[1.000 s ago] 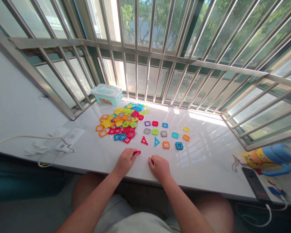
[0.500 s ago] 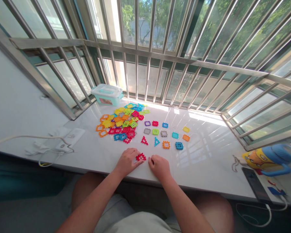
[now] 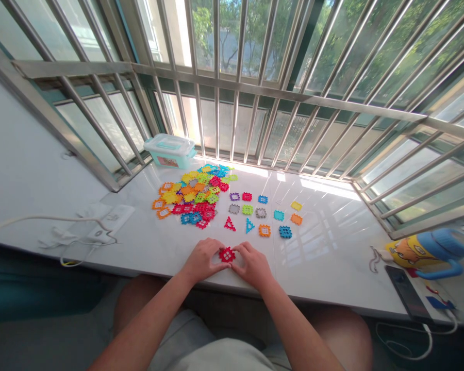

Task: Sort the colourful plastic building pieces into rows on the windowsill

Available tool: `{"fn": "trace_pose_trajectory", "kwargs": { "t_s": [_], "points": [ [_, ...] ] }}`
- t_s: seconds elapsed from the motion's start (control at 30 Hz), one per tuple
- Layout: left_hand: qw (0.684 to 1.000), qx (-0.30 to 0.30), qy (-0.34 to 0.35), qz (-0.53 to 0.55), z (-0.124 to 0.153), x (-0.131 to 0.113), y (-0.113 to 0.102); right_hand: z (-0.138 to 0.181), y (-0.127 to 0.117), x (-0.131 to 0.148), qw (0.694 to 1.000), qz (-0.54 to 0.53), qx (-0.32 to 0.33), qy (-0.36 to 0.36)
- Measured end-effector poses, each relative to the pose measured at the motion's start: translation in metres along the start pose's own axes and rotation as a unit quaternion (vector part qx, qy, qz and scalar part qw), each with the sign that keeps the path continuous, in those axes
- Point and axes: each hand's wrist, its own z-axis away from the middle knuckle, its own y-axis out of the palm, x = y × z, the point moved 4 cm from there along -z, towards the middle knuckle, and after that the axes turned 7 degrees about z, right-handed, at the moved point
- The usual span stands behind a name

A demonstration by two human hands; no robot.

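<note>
I see a white stone counter (image 3: 332, 257) beneath a bay window (image 3: 206, 121) fenced with steel bars (image 3: 217, 77). Sunlight lies in bright patches across it. Green trees (image 3: 336, 46) stand outside, and a white wall (image 3: 23, 170) is on the left.

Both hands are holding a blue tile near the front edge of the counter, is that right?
Not quite: the tile is red, not blue. The head view shows both the left hand and the right hand holding it near the front edge of the counter.

Bare forearms (image 3: 158, 315), bare left hand (image 3: 203, 259) and right hand (image 3: 255, 265), pale grey shorts (image 3: 216, 355) (creased), bare knees (image 3: 131, 299).
</note>
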Motion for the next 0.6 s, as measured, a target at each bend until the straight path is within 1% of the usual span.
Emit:
{"fn": "trace_pose_trajectory", "kwargs": {
  "t_s": [0.1,0.17,0.43,0.6],
  "points": [
    [1.000,0.024,0.015,-0.009,-0.0017,-0.0031,-0.0001,-0.0004,-0.0009,0.0025,1.000,0.010,0.003,0.002],
    [0.999,0.030,0.013,-0.011,-0.0023,-0.0044,-0.0003,-0.0005,0.0000,0.0026,1.000,0.014,-0.004,0.009],
    [1.000,0.017,-0.009,-0.015,-0.0016,-0.0055,0.0002,0.0018,0.0004,0.0008,1.000,0.009,-0.028,0.002],
    [1.000,0.010,-0.009,-0.020,-0.0013,-0.0001,0.0024,0.0027,0.0004,0.0011,1.000,-0.001,-0.013,-0.015]
  ]
}}
